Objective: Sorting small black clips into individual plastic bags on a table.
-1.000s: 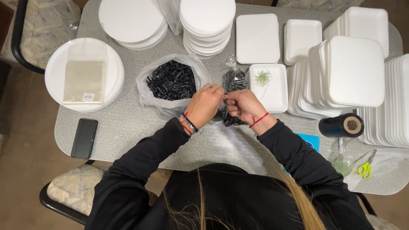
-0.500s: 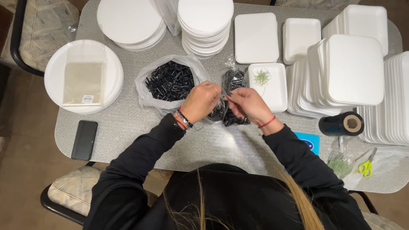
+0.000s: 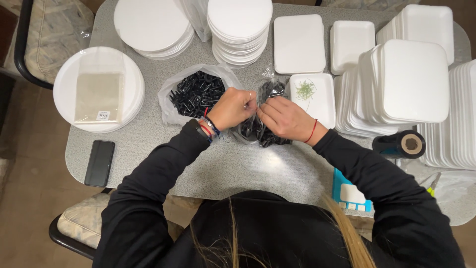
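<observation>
Both hands shifted slightly apart, left hand [image 3: 233, 106] and right hand [image 3: 285, 118] fingers pinching clear bag of black pieces [image 3: 263, 126]

Both arms reach forward from the body, sleeved in black to the wrists, elbows out wide and forearms angling inward so the hands meet near the middle. Left hand [image 3: 233, 107]: knuckles up, fingers curled under in a tight pinch, thumb side facing the other hand. Beaded bracelets and a dark band sit at the left wrist, just past the cuff. Right hand [image 3: 286, 119]: back of hand up, fingers bent and drawn together, tips pointing toward the left hand. A thin red string circles the right wrist. Fingertips of the two hands are almost touching.
</observation>
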